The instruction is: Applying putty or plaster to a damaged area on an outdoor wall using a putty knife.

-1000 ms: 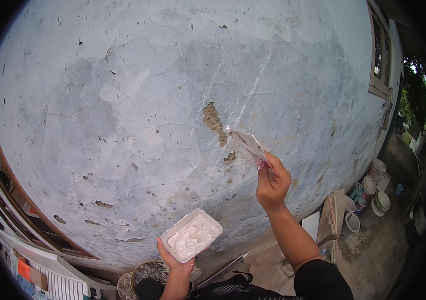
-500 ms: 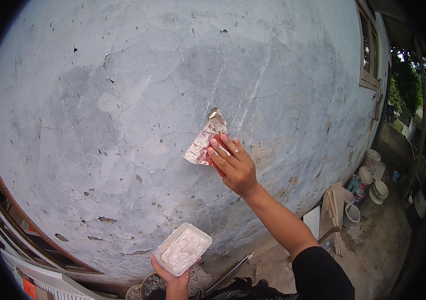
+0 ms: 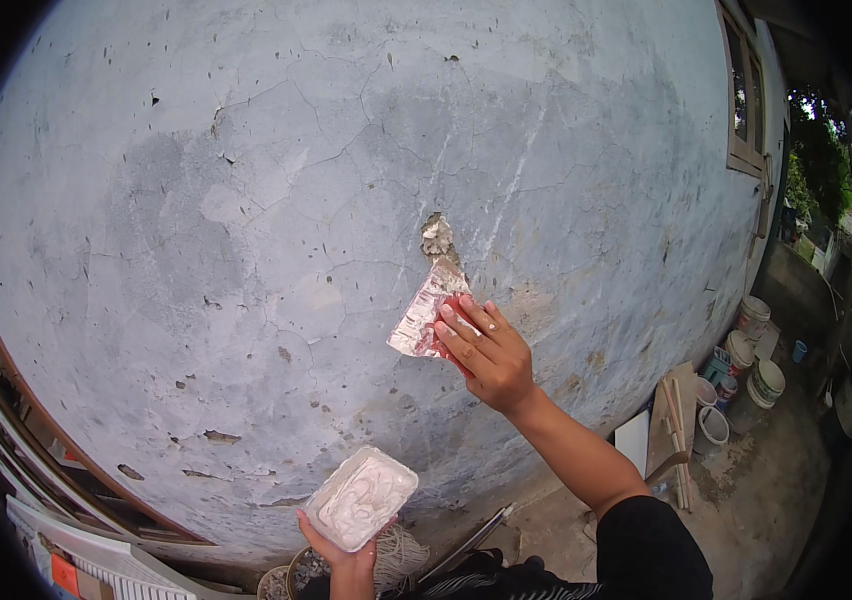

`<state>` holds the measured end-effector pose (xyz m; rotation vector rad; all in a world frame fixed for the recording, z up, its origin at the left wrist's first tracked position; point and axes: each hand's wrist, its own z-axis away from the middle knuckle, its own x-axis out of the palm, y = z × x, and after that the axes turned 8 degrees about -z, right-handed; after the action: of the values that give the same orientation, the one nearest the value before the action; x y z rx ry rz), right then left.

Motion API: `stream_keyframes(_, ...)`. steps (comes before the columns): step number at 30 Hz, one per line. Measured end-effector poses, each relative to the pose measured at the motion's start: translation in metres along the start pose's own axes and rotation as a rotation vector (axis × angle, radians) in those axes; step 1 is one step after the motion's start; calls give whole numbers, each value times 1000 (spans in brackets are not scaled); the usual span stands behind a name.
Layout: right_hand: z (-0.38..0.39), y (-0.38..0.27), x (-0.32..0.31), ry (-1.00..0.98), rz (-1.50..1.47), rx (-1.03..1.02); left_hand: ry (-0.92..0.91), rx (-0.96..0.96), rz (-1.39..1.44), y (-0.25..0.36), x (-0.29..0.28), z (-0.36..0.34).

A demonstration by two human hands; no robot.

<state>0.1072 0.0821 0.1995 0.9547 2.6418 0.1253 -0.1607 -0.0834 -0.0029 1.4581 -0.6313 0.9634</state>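
Observation:
My right hand (image 3: 498, 365) grips a red putty knife (image 3: 420, 325), fingers spread across its back. White putty coats the blade, which lies against the pale blue wall (image 3: 276, 230). Just above its upper corner is a chipped hole (image 3: 437, 238) with rough whitish stuff inside; the blade covers the hole's lower end. Low down, my left hand (image 3: 349, 565) holds up a white rectangular tub (image 3: 321, 530) from underneath. Swirled white putty (image 3: 364, 495) fills it.
Cracks and chips mark the wall. Buckets (image 3: 768, 382) and wooden sticks (image 3: 679, 445) stand along its foot at right. A window (image 3: 743, 95) is at upper right, a brown frame (image 3: 56, 435) at lower left. A bundle of string (image 3: 401, 557) lies below the tub.
My right hand and the putty knife have slid down and slightly right along the wall, uncovering more of the hole. My left hand and the tub have barely shifted.

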Motion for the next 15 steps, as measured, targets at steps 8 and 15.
stream_keyframes(8, -20, -6, -22, 59, -29, -20, 143, -2, -40, 3, 5, 3)
stream_keyframes(15, -32, 8, 13, 75, -13, -42, 168, 14, -24, 2, 3, 3)
